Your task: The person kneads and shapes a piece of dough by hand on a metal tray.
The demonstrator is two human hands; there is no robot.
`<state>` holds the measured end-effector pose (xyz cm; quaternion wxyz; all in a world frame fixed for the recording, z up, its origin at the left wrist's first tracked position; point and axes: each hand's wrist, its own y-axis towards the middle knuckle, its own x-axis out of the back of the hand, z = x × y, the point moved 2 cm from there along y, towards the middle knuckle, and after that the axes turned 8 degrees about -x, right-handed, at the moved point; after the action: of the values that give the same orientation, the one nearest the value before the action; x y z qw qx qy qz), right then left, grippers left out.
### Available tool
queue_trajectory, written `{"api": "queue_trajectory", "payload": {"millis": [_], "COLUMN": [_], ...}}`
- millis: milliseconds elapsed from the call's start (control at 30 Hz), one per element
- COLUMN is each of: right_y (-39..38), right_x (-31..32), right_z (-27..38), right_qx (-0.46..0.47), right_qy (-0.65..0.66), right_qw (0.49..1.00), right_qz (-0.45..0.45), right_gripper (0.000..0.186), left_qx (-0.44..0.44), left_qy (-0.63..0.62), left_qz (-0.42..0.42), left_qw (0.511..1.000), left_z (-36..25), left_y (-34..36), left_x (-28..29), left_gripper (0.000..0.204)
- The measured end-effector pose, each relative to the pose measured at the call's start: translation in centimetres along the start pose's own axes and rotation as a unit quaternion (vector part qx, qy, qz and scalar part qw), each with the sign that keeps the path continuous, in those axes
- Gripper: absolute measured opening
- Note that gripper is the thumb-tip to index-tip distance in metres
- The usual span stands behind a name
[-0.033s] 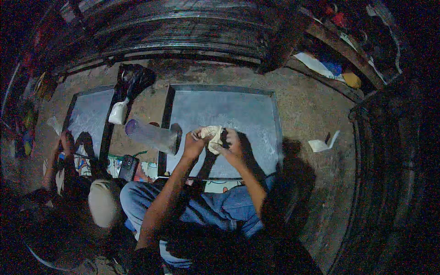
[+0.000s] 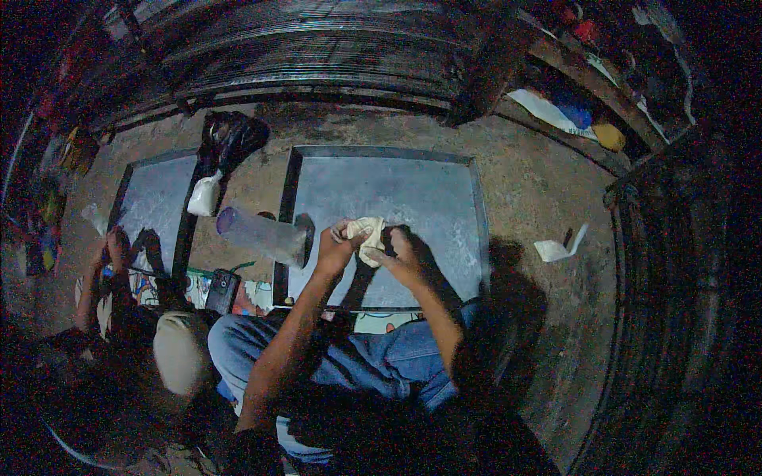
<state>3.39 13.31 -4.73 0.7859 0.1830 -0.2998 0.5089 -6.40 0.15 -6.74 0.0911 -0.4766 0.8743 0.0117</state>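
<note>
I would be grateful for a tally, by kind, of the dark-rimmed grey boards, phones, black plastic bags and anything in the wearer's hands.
Dark-rimmed grey boards: 2
Phone: 1
Black plastic bag: 1
Crumpled cream piece, held: 1
Total: 5

The tray (image 2: 389, 178) has far-side room; a translucent cylinder (image 2: 262, 236) obstructs left.

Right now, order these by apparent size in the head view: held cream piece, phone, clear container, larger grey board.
1. Larger grey board
2. Clear container
3. Phone and cream piece: too alike to rank
</note>
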Motion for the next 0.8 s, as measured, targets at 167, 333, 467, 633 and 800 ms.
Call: {"api": "queue_trajectory", "payload": {"millis": [167,333,467,633,800], "right_y": [0.6,0.1,0.3,0.3,0.5], "right_x": [-2.9,-3.2,-3.1,-1.6,0.8], "right_z": [-3.1,-2.1,-3.1,-2.3,-1.7], "right_qx": [-0.02,-0.102,-0.178,-0.149,-0.069], "right_qy": [0.335,0.389,0.34,0.369,0.161], "right_qw": [0.932,0.907,0.907,0.916,0.972], "right_qz": [0.139,0.129,0.176,0.048,0.157], "right_gripper": [0.042,0.046,0.044,0.062,0.055], "left_qx": [-0.002,-0.001,0.033,0.006,-0.043], "left_qy": [0.001,0.025,0.033,0.032,0.071], "left_qz": [-0.002,0.011,0.07,0.102,0.123], "left_qw": [1.0,1.0,0.996,0.994,0.989], "left_z": [-1.3,-1.9,-2.0,-1.7,-2.2], "left_y": [0.1,0.2,0.7,0.4,0.4], "left_x": [-1.7,-1.3,-1.1,-2.1,-0.7], "left_gripper": [0.008,0.009,0.022,0.043,0.028]}}
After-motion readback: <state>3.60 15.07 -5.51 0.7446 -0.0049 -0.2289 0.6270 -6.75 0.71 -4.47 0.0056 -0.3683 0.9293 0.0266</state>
